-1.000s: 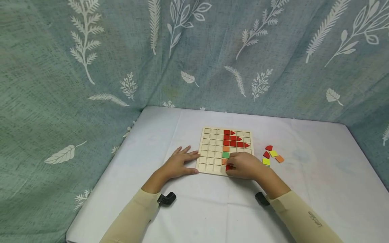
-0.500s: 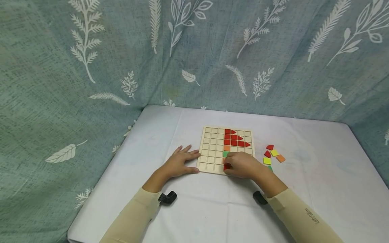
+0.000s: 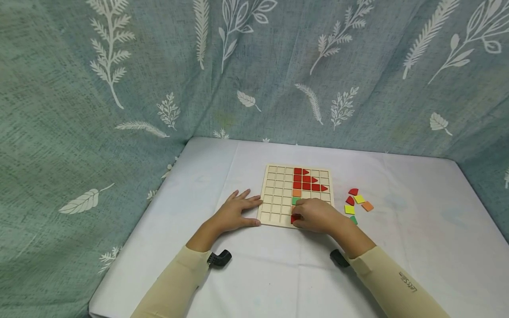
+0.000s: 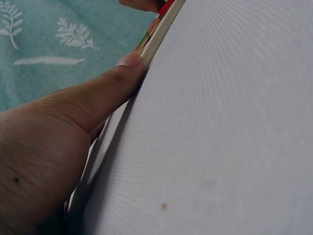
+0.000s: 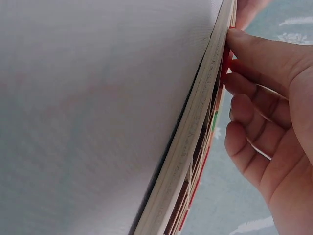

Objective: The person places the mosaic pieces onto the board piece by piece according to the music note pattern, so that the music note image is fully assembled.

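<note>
A square wooden grid board [image 3: 277,198] lies on the white cloth. My left hand [image 3: 235,213] rests beside it with fingers spread, thumb and fingertips touching its left edge. In the left wrist view the thumb [image 4: 110,85] lies against the board's rim. My right hand [image 3: 318,215] pinches a red tile [image 3: 294,219] between thumb and finger at the board's front row. The right wrist view shows the other fingers [image 5: 244,147] loosely curled. Behind that tile, a green tile [image 3: 296,201] and an orange tile [image 3: 297,193] sit in the same column; another orange one is mostly hidden by the fingers.
Rows of red tiles [image 3: 306,186], ending in pointed ones, fill cells at the board's back. Several loose pieces lie to the right, including a red quarter-round [image 3: 353,191], a yellow square [image 3: 349,210], an orange square [image 3: 367,206] and a green piece [image 3: 353,219]. A patterned curtain [image 3: 278,110] stands behind.
My right hand has shifted slightly left with the red tile, from one second ago. The loose green piece now shows more beside the wrist. My left hand stays at the board's edge.
</note>
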Motion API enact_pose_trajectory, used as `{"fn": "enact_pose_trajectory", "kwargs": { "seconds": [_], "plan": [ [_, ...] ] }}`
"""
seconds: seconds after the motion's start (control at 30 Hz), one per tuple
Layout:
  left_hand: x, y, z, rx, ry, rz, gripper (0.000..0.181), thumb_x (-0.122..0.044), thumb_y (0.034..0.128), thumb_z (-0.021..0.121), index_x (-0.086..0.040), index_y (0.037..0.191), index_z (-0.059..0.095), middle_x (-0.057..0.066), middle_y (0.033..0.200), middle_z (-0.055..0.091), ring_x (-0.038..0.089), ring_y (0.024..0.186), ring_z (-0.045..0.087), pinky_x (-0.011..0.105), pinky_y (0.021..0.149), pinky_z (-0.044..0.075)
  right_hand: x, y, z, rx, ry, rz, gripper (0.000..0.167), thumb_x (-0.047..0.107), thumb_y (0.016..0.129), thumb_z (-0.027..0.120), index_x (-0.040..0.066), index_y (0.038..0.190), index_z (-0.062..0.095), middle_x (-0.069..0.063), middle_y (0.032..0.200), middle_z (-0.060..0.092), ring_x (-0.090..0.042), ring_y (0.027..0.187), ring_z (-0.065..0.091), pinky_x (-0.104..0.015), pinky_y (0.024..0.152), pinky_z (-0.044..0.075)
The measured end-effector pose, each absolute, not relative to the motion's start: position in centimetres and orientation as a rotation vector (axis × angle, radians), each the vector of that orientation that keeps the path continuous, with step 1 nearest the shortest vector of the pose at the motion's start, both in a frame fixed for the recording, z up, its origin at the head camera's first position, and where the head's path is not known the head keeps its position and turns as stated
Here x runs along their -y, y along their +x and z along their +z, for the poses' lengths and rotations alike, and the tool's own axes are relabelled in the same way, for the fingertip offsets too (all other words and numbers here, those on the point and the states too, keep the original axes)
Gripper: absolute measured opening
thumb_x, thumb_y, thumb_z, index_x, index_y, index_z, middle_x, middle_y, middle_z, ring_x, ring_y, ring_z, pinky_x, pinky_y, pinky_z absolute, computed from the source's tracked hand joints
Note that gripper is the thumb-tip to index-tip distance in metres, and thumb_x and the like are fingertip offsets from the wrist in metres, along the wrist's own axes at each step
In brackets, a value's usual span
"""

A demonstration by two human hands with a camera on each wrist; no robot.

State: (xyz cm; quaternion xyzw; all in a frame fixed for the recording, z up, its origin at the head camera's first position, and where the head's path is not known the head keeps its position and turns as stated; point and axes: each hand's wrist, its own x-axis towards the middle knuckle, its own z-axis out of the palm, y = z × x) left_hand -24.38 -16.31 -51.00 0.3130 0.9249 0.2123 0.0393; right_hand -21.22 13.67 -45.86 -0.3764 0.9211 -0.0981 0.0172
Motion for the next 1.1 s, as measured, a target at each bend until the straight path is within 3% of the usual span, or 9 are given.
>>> {"fn": "enact_pose_trajectory", "kwargs": {
  "seconds": [0.27,0.5,0.8,1.1],
  "plan": [
    [16.14,-24.32,-50.97,-2.84,0.946,0.639,0.082,-0.074,0.0754,0.061,-0.026,0.142,0.053,-0.015,0.147,0.041,0.02,0.146,0.016,0.045,0.118,0.001,-13.91,-21.11,-45.93,-2.852,-1.15,-0.357,0.012,0.026,0.081,0.079,0.018,0.086,0.072,0.013,0.076,0.053,-0.006,0.067,0.049,-0.024,0.064,0.048],
    [16.07,-24.29,-50.99,-2.832,0.935,0.637,0.083,-0.075,0.0751,0.061,-0.027,0.142,0.053,-0.016,0.148,0.04,0.019,0.146,0.015,0.045,0.118,0.0,-14.37,-21.18,-45.93,-2.849,-1.202,-0.406,0.013,0.019,0.082,0.078,0.014,0.094,0.077,0.009,0.087,0.065,-0.007,0.079,0.06,-0.027,0.075,0.054],
    [16.08,-24.45,-51.01,-2.831,0.936,0.648,0.083,-0.074,0.0752,0.062,-0.026,0.142,0.053,-0.016,0.148,0.04,0.021,0.147,0.015,0.044,0.118,0.0,-14.52,-21.33,-45.82,-2.825,-1.311,-0.467,0.014,0.009,0.081,0.079,0.013,0.094,0.079,0.008,0.085,0.065,-0.007,0.075,0.058,-0.025,0.072,0.054],
    [16.2,-24.3,-50.89,-2.832,0.954,0.672,0.08,-0.07,0.076,0.065,-0.024,0.141,0.054,-0.013,0.147,0.043,0.023,0.146,0.018,0.046,0.118,0.002,-14.1,-21.34,-45.91,-2.814,-1.338,-0.43,0.012,0.01,0.081,0.08,0.015,0.092,0.079,0.008,0.085,0.067,-0.007,0.077,0.061,-0.026,0.074,0.054]
  ]
}}
